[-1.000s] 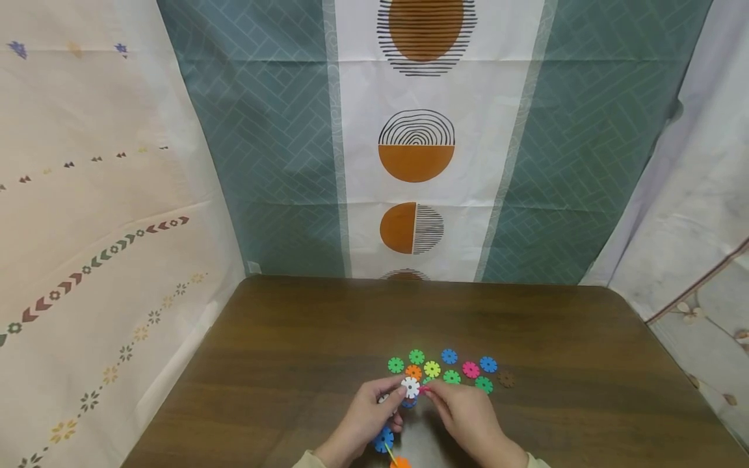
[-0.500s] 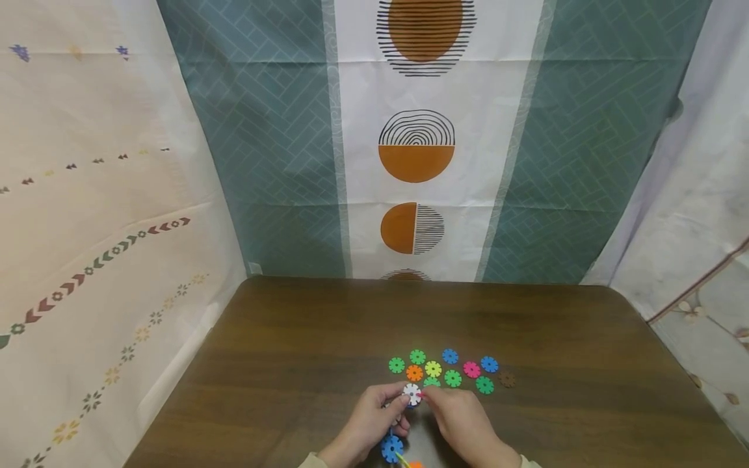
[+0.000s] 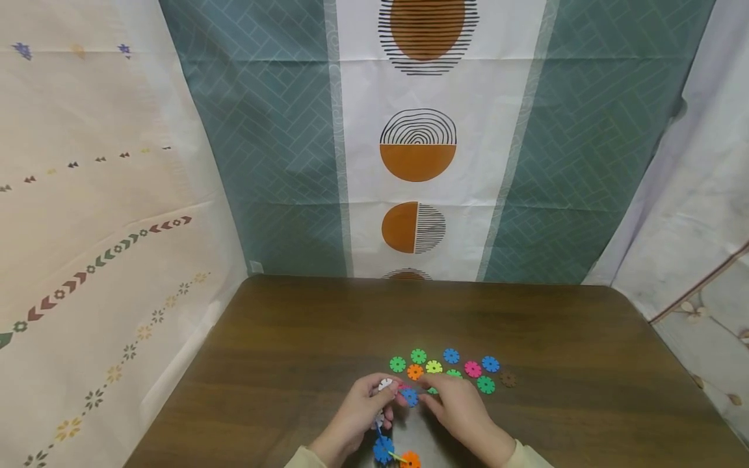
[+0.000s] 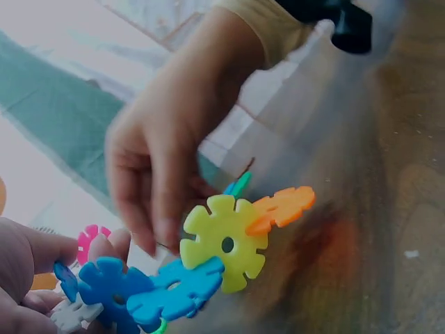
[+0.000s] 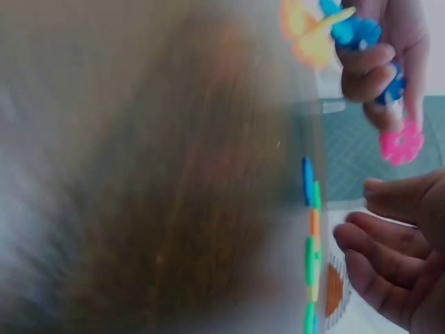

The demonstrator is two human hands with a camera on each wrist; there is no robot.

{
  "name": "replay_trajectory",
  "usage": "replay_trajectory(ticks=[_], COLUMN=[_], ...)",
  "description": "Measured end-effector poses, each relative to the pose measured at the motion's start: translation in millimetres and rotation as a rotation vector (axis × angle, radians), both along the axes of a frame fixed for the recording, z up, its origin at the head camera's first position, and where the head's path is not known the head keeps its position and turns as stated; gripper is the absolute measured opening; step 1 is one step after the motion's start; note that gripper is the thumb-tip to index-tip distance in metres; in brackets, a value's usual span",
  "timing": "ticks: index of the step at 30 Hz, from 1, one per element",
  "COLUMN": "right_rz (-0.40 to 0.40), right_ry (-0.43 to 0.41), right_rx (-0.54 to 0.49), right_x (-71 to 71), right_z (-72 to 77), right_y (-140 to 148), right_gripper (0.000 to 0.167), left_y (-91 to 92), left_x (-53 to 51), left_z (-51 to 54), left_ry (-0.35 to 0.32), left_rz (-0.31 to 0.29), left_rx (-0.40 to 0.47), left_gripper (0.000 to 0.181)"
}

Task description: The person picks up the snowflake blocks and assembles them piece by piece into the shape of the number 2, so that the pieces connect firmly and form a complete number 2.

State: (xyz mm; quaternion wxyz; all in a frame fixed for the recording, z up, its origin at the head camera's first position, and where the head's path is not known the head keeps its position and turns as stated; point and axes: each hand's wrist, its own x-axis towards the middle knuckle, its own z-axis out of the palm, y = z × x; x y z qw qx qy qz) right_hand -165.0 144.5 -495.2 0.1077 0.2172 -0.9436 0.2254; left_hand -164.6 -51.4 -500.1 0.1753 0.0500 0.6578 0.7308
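My left hand [image 3: 365, 406] grips a chain of slotted plastic discs that fit into one another. A white disc [image 3: 385, 385] shows between its thumb and fingers, and a pink disc [image 5: 401, 144] sticks out past the fingertips. Lower on the chain hang a blue disc [image 3: 383, 449], a yellow disc [image 4: 226, 243] and an orange disc [image 4: 281, 209]. My right hand [image 3: 462, 406] is to the right of the chain, thumb and fingers apart, holding nothing. Between the hands lies a loose blue disc [image 3: 409, 398]. The left fingers partly cover the joins.
Several loose discs lie beyond the hands on the brown table [image 3: 292, 338], among them an orange disc [image 3: 415, 372], a pink disc [image 3: 473, 369] and a brown disc [image 3: 508, 379]. Cloth hangings [image 3: 281, 162] stand behind the table and along both sides.
My right hand has let go of the pink disc at the white one's edge and moved away. The left hand has shifted slightly left with the chain, pink disc attached.
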Motion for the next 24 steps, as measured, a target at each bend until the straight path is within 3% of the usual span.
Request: replay_trajectory(ticks=[6, 12, 19, 24], right_rz=[0.112, 0.104, 0.074, 0.065], right_ry=[-0.032, -0.018, -0.183, -0.259], right_rx=[0.07, 0.097, -0.025, -0.159], right_x=[-12.7, -15.8, -14.3, -12.1], right_z=[-14.5, -18.3, -15.1, -13.9], right_y=[-5.5, -10.5, -0.5, 7.6], right_gripper=[0.028, 0.027, 0.035, 0.025], left_y=[-7.8, -7.1, -8.5, -9.6], left_x=[-1.6, -2.4, -3.3, -3.3], left_z=[2.0, -1.4, -4.8, -6.1], left_ry=[-0.037, -0.066, -0.082, -0.072], left_rz=[-0.055, -0.081, -0.092, -0.102], left_rx=[0.049, 0.037, 0.066, 0.068], left_gripper=[0.034, 0.029, 0.024, 0.029])
